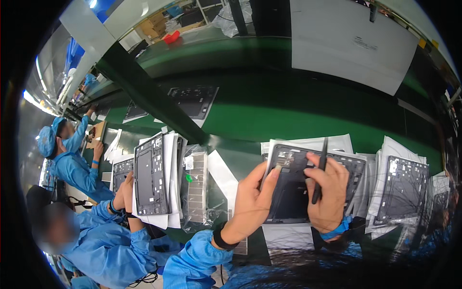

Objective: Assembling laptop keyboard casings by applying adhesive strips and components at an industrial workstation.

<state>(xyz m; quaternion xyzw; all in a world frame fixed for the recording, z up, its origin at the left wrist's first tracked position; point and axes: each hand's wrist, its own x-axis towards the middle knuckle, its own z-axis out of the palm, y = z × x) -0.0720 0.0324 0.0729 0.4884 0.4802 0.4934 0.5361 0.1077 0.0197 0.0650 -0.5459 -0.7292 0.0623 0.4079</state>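
A dark laptop bottom frame (pixel 293 192) lies on white foam sheets in front of me. My left hand (pixel 252 197) grips its left edge, thumb pressed near the top left corner. My right hand (pixel 328 192) rests on the frame's right half and holds a thin black stick-like tool (pixel 320 168) upright, its tip toward the frame's upper edge.
Another dark frame (pixel 403 189) lies on white sheets to the right. A stack of frames (pixel 151 176) and a bagged strip of parts (pixel 196 188) sit to the left, where a person in blue (pixel 103 241) handles them. A green conveyor belt (pixel 288 111) carries another frame (pixel 192 100).
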